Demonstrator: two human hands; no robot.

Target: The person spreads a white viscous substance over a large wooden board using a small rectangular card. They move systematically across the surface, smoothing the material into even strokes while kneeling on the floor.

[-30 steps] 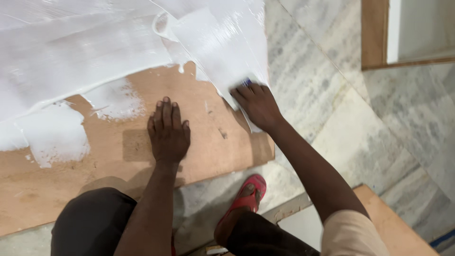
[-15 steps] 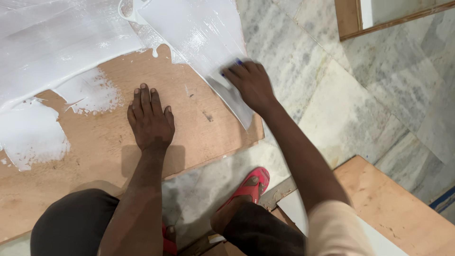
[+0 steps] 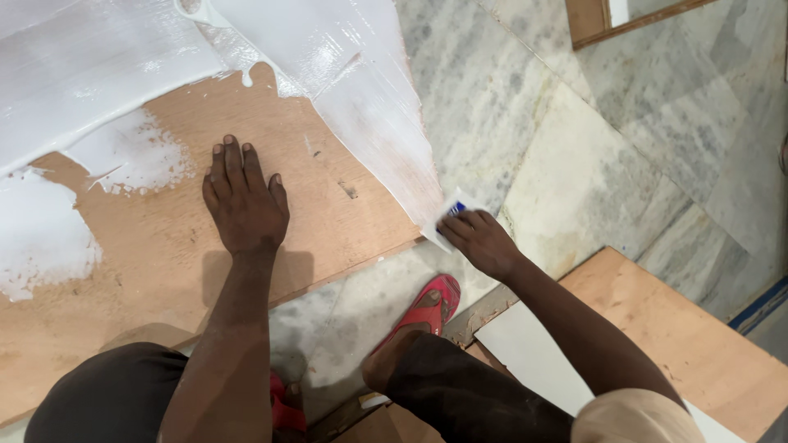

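Two hands | left hand [image 3: 245, 205] flat on plywood [image 3: 345, 221] | right hand [image 3: 483, 241] grips scraper [image 3: 451, 209] (glue-smeared)

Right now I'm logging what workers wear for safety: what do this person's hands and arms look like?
Both hands, left and right, are bare: no gloves, rings or watch show. Both forearms are uncovered. A short beige sleeve covers the right upper arm.

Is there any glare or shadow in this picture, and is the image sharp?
Head view: the wet white paste on the board shines with glare; the left hand casts a soft shadow toward the person; the right hand and card look sharp.
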